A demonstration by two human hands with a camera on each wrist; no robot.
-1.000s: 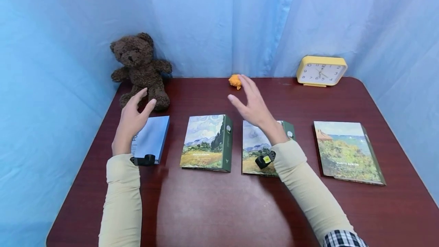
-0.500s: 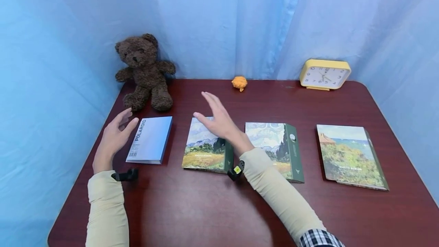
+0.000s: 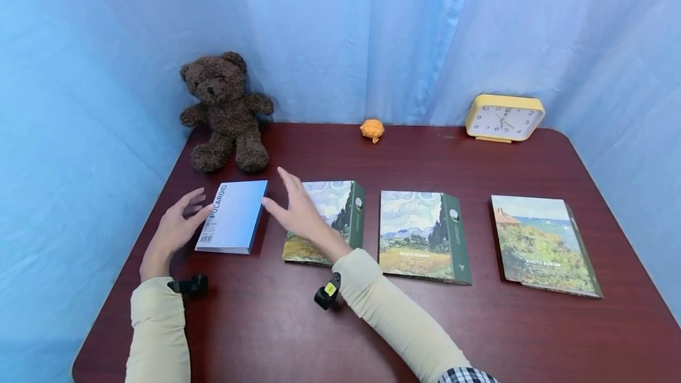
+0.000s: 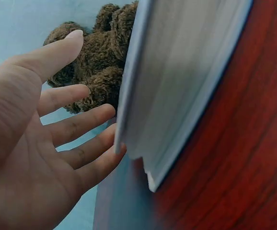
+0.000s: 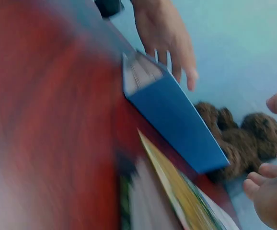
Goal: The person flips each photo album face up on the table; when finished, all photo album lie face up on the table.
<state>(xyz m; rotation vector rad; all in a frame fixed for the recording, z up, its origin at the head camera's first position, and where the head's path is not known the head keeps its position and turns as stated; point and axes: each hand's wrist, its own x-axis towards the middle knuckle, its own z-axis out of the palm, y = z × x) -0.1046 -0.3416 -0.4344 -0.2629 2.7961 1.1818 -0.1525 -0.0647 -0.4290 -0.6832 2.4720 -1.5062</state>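
Note:
A blue photo album (image 3: 238, 216) marked POLAROID lies flat on the table's left side. My left hand (image 3: 172, 229) hovers at its left edge, fingers spread and loosely bent. In the left wrist view, those fingertips (image 4: 110, 112) are right by the album's cover (image 4: 129, 96), with the page edges facing the camera. To the album's right is my right hand (image 3: 298, 210), thumb toward the blue spine (image 5: 177, 122). It reaches over a landscape-covered photo album (image 3: 340, 208) and hides part of that cover. Neither palm holds anything.
Behind the blue album a brown teddy bear (image 3: 226, 114) sits against the curtain. Two more painted albums, one green-spined (image 3: 415, 235) and one with a seaside cover (image 3: 542, 241), lie to the right. An orange crumpled-looking object (image 3: 372, 129) and a yellow clock (image 3: 505, 118) stand at the back.
Both hands have moved left and lower toward the blue album. My right hand has swept from near the orange object across the painted albums. The albums stay where they were.

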